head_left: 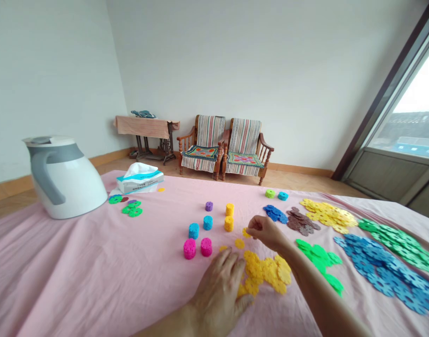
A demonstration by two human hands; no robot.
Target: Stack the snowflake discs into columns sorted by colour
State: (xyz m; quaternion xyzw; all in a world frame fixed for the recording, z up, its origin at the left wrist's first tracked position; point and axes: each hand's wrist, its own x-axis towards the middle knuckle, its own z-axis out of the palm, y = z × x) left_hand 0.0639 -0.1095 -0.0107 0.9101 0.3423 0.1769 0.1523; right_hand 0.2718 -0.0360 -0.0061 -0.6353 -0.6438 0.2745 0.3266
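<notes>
My right hand (265, 230) is closed in a pinch at the edge of a yellow snowflake disc (246, 233), just above the pink cloth. My left hand (219, 285) lies flat with its fingers stretched, touching the left side of a loose pile of yellow snowflake discs (267, 271). One more yellow disc (223, 248) peeks out at its fingertips, and a single yellow disc (239, 243) lies between the hands. Beyond them stand two yellow stacks (229, 223), two light blue stacks (194, 230), two pink stacks (189, 248) and a purple stack (209, 206).
To the right lie piles of blue discs (383, 267), light green discs (318, 257), brown discs (300, 221) and dark blue discs (275, 213). A white kettle (74, 182) and a tissue pack (140, 181) stand at the left on the pink cloth (130, 262).
</notes>
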